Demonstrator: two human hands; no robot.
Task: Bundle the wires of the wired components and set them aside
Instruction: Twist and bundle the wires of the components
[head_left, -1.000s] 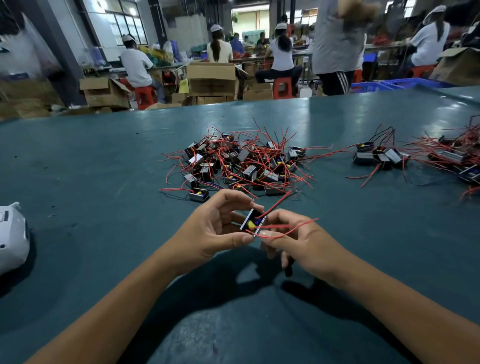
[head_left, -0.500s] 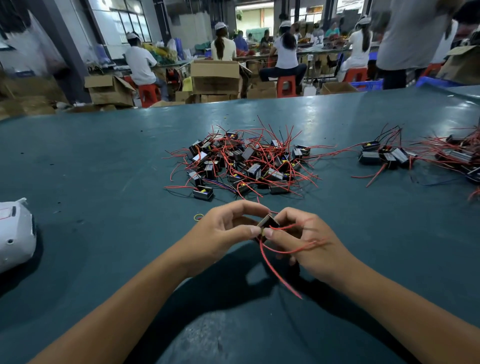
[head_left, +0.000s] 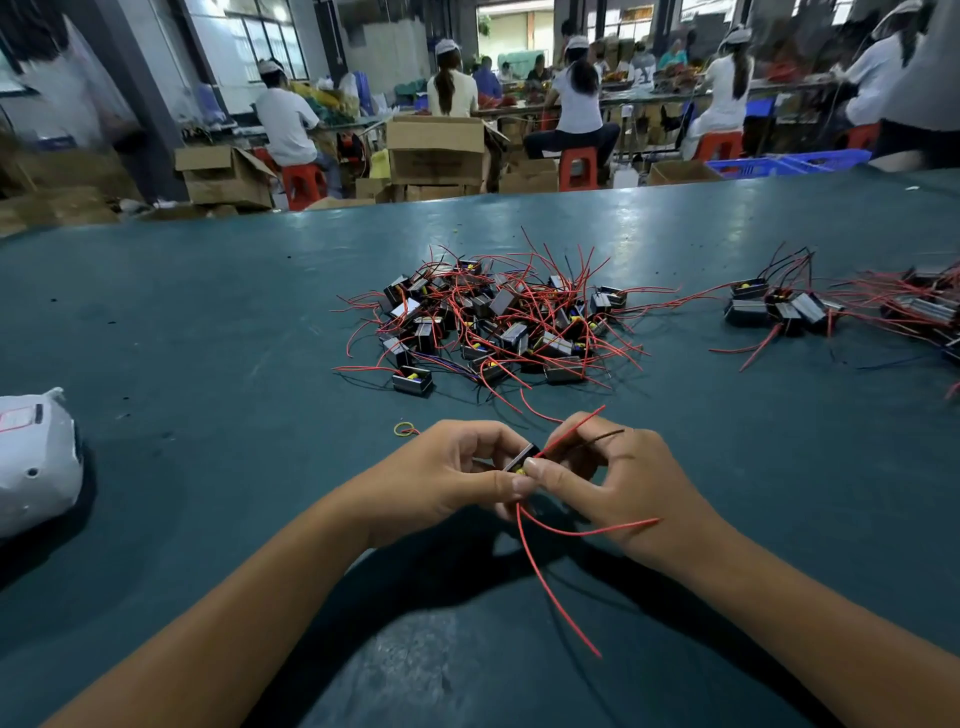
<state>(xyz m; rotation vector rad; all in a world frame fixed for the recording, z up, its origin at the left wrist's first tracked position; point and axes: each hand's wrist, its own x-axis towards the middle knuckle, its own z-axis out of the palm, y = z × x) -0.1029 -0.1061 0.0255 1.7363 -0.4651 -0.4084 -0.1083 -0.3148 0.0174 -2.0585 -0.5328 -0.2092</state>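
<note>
Wires of one component were in hand near the front edge of the counter, with the bundling of that piece not yet finished. The left hand pinched the small black block between thumb and fingers, and the right hand curled round it from the other side, its fingers closed on the leads. Two red strands still hung loose below the hands, one trailing down toward the person and one curving right across the wrist, while another red lead and a dark one stuck up above the right hand's fingers. So the wires looked gathered only in part.

A pile of components with tangled, spread wires lay farther away, in the middle of the counter, apparently all still to do. A small group lay well apart to the right, their leads drawn closer together; these were likely the ones set aside, though whether they were tied could not be told. A rubber band lay just left of the left hand. Judging by the pile, most of the work remained.
</note>
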